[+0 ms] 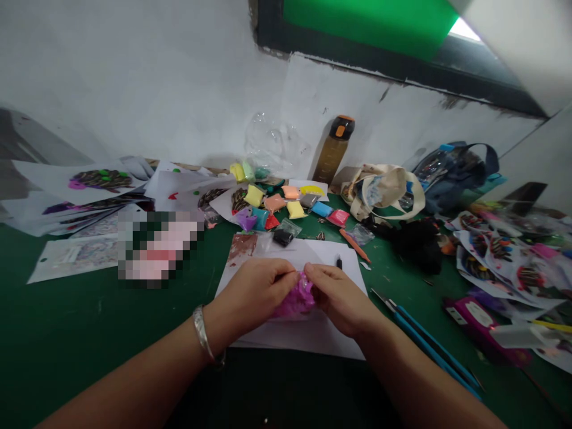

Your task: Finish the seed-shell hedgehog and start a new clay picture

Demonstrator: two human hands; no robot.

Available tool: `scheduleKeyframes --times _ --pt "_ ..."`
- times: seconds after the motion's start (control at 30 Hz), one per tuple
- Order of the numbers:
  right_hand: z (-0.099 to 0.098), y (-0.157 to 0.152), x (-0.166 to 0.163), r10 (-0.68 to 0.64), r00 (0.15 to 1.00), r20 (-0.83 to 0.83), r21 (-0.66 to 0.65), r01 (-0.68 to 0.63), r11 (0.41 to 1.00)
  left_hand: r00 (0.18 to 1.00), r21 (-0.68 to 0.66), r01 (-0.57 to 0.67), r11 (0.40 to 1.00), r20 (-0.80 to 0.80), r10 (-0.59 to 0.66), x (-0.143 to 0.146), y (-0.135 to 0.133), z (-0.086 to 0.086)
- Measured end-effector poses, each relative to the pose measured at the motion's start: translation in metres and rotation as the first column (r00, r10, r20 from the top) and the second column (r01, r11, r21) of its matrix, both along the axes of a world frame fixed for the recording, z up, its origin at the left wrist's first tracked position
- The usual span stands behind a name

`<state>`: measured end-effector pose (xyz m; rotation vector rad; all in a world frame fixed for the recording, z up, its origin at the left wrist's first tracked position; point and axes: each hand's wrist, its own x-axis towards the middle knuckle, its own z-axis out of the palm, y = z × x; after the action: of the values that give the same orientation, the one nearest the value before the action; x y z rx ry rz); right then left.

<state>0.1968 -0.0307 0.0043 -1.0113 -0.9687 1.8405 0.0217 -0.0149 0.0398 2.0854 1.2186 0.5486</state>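
Observation:
Between my two hands is a small plastic packet of bright pink-purple soft material point(295, 302), perhaps modelling clay. My left hand point(263, 289), with a silver bangle at the wrist, pinches its upper left edge. My right hand point(336, 293) grips the upper right side, fingers curled around it. Beneath them white paper sheets point(346, 345) lie on the green table. A brown smeared patch point(241, 247) marks the sheets' upper left corner. Just beyond my hands sits a clear packet with black contents point(283, 237). A black pen tip point(339, 262) shows on the paper's right side.
Several coloured packets point(274, 204) lie behind the paper. A brown bottle point(333, 152) and a cream bag point(379, 187) stand by the wall. Blue-handled tweezers point(429, 339) lie at right, near a magenta box point(478, 322). Decorated sheets point(89, 179) are stacked at left.

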Motion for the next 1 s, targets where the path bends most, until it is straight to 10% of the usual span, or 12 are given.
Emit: scheduleKeyframes --times 0.67,1.0 --pt "0.0032 -0.0004 -0.0019 -0.008 0.999 -0.037 -0.036 0.006 0.999 0.997 0.059 -0.051 0.997 -0.047 0.054 -0.0011 0.0016 -0.0011" --pt "0.0065 -0.0014 0.0003 0.123 0.922 0.368 0.111 -0.175 0.978 0.991 0.124 -0.026 0.992 -0.130 0.042 -0.0010 0.0021 -0.0023"
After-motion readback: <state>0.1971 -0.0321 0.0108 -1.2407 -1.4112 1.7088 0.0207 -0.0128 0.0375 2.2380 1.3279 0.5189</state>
